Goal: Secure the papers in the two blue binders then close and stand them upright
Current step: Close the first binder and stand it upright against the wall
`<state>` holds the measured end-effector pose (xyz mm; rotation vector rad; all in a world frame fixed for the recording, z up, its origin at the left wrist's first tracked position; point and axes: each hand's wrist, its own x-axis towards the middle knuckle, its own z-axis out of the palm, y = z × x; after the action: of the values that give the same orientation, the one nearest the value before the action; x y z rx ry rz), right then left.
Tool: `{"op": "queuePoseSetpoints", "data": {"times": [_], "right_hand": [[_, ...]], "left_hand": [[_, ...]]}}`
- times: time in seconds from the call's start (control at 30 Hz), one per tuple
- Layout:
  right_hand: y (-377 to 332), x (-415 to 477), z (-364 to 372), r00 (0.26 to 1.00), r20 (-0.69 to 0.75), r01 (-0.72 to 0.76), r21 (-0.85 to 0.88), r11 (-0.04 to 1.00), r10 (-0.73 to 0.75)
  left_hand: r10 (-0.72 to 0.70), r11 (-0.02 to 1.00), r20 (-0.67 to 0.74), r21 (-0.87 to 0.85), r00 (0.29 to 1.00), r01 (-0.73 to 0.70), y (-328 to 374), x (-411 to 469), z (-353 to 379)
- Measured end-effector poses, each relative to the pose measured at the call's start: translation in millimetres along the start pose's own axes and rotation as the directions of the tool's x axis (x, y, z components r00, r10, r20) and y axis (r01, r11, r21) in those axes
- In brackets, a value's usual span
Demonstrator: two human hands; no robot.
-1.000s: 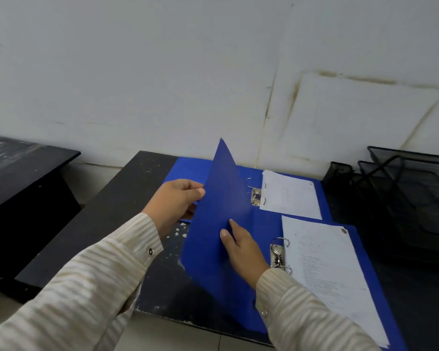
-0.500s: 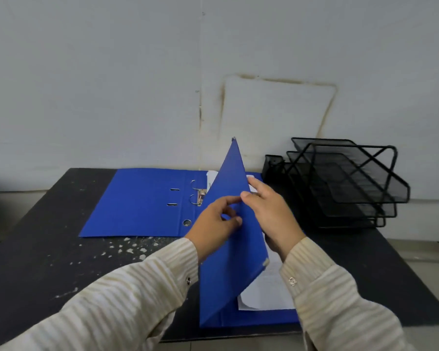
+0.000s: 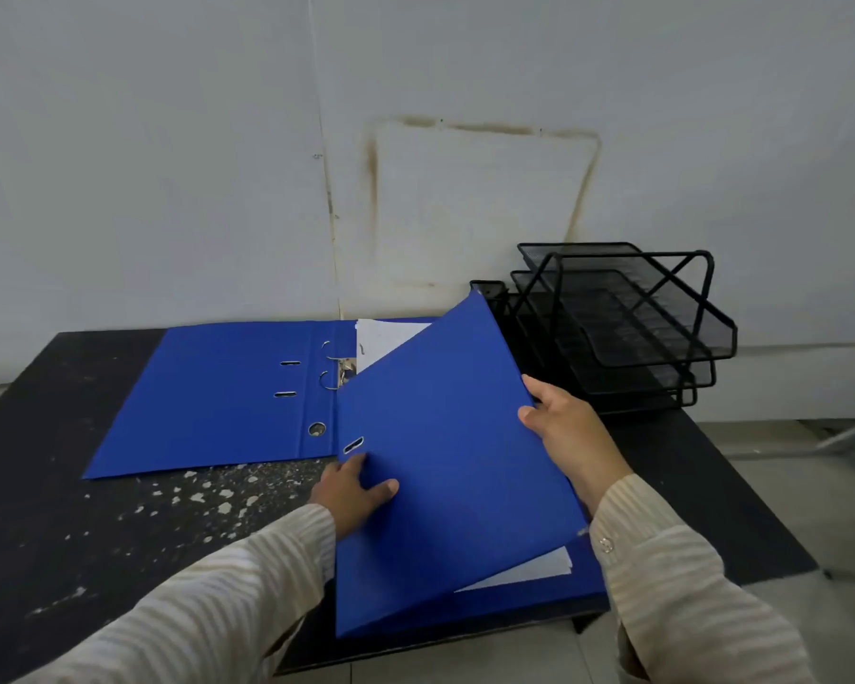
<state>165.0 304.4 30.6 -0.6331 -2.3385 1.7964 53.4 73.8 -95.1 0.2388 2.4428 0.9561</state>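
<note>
Two blue binders lie on a black table (image 3: 70, 510). The far binder (image 3: 208, 397) is spread open flat, its metal rings (image 3: 329, 367) bare and a white sheet (image 3: 381, 338) on its right half. The near binder (image 3: 445, 466) is half shut, its front cover tilted low over white papers (image 3: 529, 570) that peek out at the lower right. My left hand (image 3: 351, 491) presses the cover near the spine, thumb on top. My right hand (image 3: 563, 431) grips the cover's right edge.
A black mesh stacking tray (image 3: 628, 328) stands at the back right against the wall, with a small black holder (image 3: 489, 291) beside it. White paint flecks mark the table's middle. The table's front edge runs just below the near binder.
The near binder's cover has swung from nearly upright down toward the papers. My right hand moved out to its right edge and my left hand slid down near the spine.
</note>
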Motion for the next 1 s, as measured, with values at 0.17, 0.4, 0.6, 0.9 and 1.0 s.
{"op": "queuePoseSetpoints", "data": {"times": [0.17,0.4,0.6,0.9,1.0], "right_hand": [[41,17,-1,0.977,-0.156,-0.194,-0.385,0.902,0.144],[98,23,32,0.901,-0.220,-0.418,-0.672,0.612,0.374],[123,24,70,0.920,-0.045,-0.268,-0.796,0.543,0.388],[108,47,143,0.960,0.217,0.051,-0.759,0.649,0.179],[101,57,156,0.954,0.264,0.114,-0.757,0.643,0.142]], "left_hand": [[-0.025,0.999,-0.003,-0.029,1.000,0.025,-10,3,8],[-0.012,0.988,-0.019,0.152,1.000,0.015,-18,5,18],[0.064,0.985,-0.023,0.165,0.998,-0.059,-26,3,25],[0.097,0.994,-0.012,-0.046,0.995,-0.098,-30,32,13],[0.063,0.991,-0.010,-0.117,0.998,-0.064,-22,52,-1]]}}
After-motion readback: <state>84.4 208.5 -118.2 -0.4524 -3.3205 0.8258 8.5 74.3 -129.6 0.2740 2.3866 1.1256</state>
